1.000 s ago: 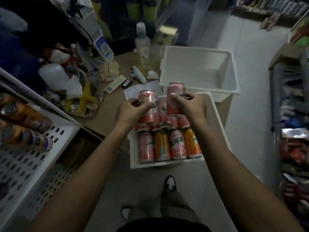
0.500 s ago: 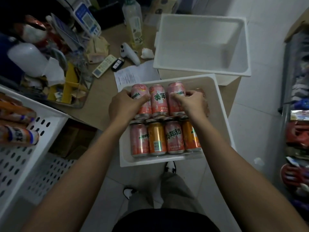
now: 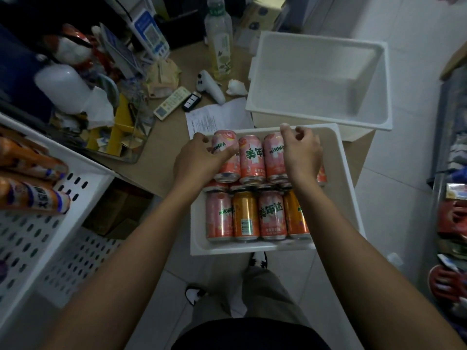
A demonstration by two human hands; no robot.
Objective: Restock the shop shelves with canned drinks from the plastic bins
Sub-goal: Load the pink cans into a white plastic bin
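Observation:
A white plastic bin (image 3: 350, 198) stands on the counter edge, holding several pink and orange drink cans lying in two rows. My left hand (image 3: 197, 162) grips the leftmost pink can (image 3: 227, 157) of the far row, thumb across its side. Over the right end of that row, my right hand (image 3: 302, 155) hovers with curled fingers beside another pink can (image 3: 274, 157). It hides most of a further can (image 3: 321, 174), and its grip cannot be made out. The orange cans (image 3: 244, 215) are in the near row.
An empty white bin (image 3: 318, 112) stands just behind. The brown counter (image 3: 164, 137) carries a bottle (image 3: 219, 46), remote, key fob and paper. A white perforated shelf (image 3: 38, 236) with orange packs (image 3: 35, 198) is at left; more shelves line the right edge.
Both hands came down from holding two pink cans raised above the bin; those cans now lie in the far row. My right hand has shifted toward the row's right end.

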